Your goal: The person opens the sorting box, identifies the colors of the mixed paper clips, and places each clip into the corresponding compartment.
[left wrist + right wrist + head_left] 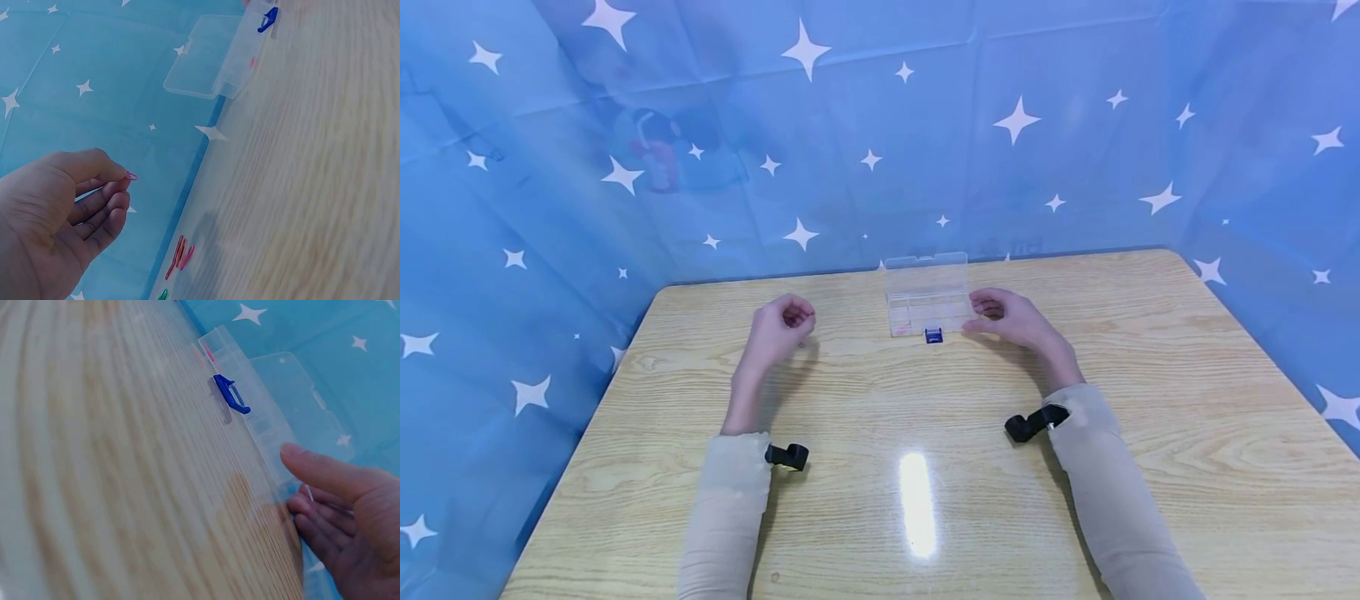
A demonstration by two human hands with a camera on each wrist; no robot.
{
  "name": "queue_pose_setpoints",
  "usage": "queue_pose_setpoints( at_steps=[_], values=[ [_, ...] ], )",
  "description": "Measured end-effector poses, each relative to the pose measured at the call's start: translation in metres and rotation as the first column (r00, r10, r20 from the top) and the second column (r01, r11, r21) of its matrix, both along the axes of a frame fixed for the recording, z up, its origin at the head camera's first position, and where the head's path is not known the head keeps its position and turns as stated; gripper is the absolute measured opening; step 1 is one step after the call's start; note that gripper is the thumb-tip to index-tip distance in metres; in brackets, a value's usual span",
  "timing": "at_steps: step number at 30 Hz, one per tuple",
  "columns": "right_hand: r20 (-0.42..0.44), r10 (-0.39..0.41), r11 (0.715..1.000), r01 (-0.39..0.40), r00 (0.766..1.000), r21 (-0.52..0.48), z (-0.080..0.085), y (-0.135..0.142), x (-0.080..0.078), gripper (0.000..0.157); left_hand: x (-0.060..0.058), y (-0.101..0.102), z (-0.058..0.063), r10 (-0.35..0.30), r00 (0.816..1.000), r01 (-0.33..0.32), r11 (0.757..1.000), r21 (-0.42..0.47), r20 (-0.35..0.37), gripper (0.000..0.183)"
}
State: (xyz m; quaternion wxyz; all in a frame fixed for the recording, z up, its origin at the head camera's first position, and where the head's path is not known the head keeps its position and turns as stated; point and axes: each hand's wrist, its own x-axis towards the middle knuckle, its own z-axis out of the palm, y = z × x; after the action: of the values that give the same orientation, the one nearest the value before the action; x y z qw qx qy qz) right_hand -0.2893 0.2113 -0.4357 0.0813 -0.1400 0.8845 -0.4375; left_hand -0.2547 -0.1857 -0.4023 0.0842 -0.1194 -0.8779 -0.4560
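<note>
My left hand (782, 329) is raised over the table's left side. Between its thumb and index finger it pinches a small pink paper clip (132, 176), plain only in the left wrist view. A clear plastic compartment box (928, 308) stands at the back middle, its transparent lid (927, 268) tilted up. On the box's front is a blue latch (933, 336). Something pink (209, 352) lies in the box's left end. My right hand (1011, 317) holds the box's right end, thumb at the front corner and bent fingers along the side.
Red and pink paper clips (180, 255) and part of a green clip (163, 294) lie on the wooden table (850, 433) below the left hand. A blue star-patterned cloth (850, 125) hangs behind the table's back edge.
</note>
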Motion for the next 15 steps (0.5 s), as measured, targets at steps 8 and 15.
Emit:
queue_pose_setpoints(
  at_steps=[8, 15],
  values=[
    [-0.008, 0.010, 1.000, -0.010, 1.000, 0.004, -0.001, 0.001, 0.000, 0.071, -0.005, 0.017, 0.003, -0.042, 0.997, 0.044, 0.998, 0.032, -0.064, 0.008],
    [-0.013, 0.009, 1.000, -0.009, 1.000, 0.006, -0.002, 0.000, -0.002, 0.070, -0.010, 0.029, 0.001, -0.054, 0.996, 0.059, 0.996, 0.061, -0.076, 0.008]
  ],
)
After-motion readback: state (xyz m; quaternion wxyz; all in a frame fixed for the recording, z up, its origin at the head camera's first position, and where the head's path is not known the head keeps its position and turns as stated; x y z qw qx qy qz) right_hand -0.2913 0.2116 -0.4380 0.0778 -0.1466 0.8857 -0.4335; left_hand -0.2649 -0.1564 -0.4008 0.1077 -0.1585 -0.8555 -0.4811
